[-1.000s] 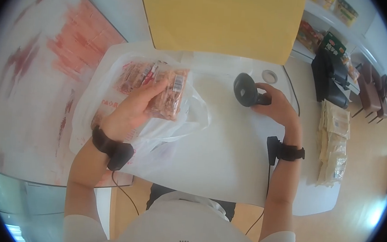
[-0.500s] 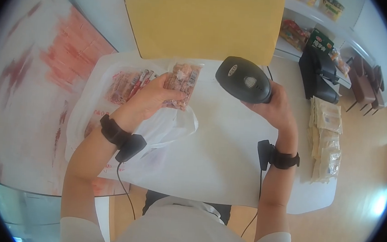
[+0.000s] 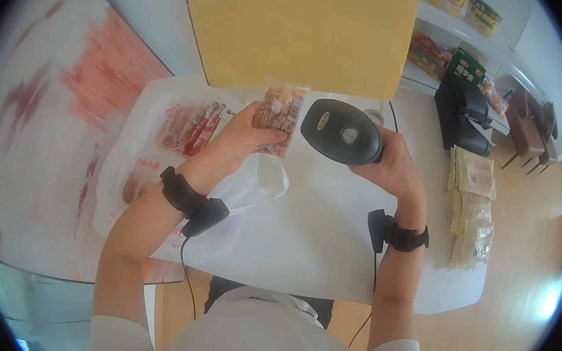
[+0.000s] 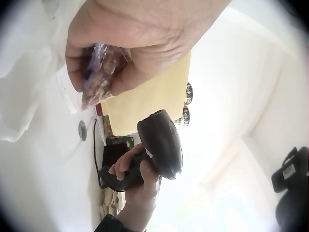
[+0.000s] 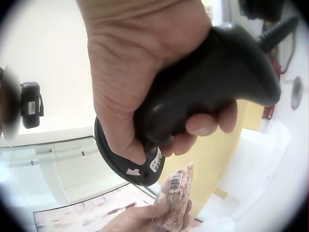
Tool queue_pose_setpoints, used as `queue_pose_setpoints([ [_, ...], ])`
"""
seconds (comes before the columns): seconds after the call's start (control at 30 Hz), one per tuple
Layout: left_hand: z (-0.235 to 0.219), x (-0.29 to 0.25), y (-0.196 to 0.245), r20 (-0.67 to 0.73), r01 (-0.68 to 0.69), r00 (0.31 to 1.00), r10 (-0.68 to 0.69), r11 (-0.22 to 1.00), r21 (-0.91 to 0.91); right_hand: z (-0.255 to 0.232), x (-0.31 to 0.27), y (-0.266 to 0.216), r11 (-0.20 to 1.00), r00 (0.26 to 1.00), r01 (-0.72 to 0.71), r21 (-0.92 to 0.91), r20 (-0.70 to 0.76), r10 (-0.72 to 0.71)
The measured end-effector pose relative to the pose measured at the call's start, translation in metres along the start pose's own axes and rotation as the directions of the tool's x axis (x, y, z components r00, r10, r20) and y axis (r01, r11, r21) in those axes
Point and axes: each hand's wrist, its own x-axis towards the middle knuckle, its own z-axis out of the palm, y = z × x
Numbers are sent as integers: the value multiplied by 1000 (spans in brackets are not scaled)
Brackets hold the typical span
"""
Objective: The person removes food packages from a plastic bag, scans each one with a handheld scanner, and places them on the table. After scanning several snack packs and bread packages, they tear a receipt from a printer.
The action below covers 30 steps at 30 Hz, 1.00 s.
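Note:
In the head view the left hand (image 3: 236, 140) grips a clear pack of reddish-brown food (image 3: 276, 119), thumb across its face. The right hand (image 3: 397, 163) holds a black handheld scanner (image 3: 342, 133), whose head is beside the pack, a small gap apart. The right wrist view has the right hand (image 5: 140, 63) with its fingers wrapped round the scanner handle (image 5: 203, 72); the pack (image 5: 175, 195) with a barcode label faces the scanner. In the left wrist view the left hand (image 4: 140, 43) pinches the pack (image 4: 104, 72) between thumb and fingers.
More packs (image 3: 178, 128) and red-wrapped sticks (image 3: 204, 130) lie on a white plastic bag at the left of the white table (image 3: 315, 244). A yellow board (image 3: 298, 35) stands behind. To the right are a black device (image 3: 461, 114) and stacked flat packets (image 3: 473, 210).
The scanner has been raised and turned, and its head now lies closer to the pack. The left hand has moved right with the pack and tilted it.

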Motion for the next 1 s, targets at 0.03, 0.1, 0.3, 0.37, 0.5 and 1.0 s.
queue_pose_setpoints([
  [0.03, 2, -1, 1, 8, 9, 1000, -9, 1000, 9, 0, 0, 0, 1000, 1000, 9, -28, -10, -9],
  [0.1, 4, -2, 0, 14, 17, 1000, -17, 1000, 16, 0, 0, 1, 998, 1000, 18, -57, -19, -19],
  [0.3, 3, -4, -2, 40, 4, 999, -6, 998, 60, 1, 0, 1, 985, 998, 32, -170, -40, -39],
  [0.37, 2, -4, -2, 58, -8, 998, 4, 998, 68, 2, 1, 2, 982, 997, 56, -179, -47, -65],
  [0.5, -3, -5, -4, 41, 4, 999, -7, 997, 71, 2, 0, 0, 980, 998, 56, -190, -31, -63],
  [1.0, -187, -141, -34, -226, 161, 959, -170, 985, -59, 11, 13, 50, 891, 965, -219, -398, 50, 259],
])
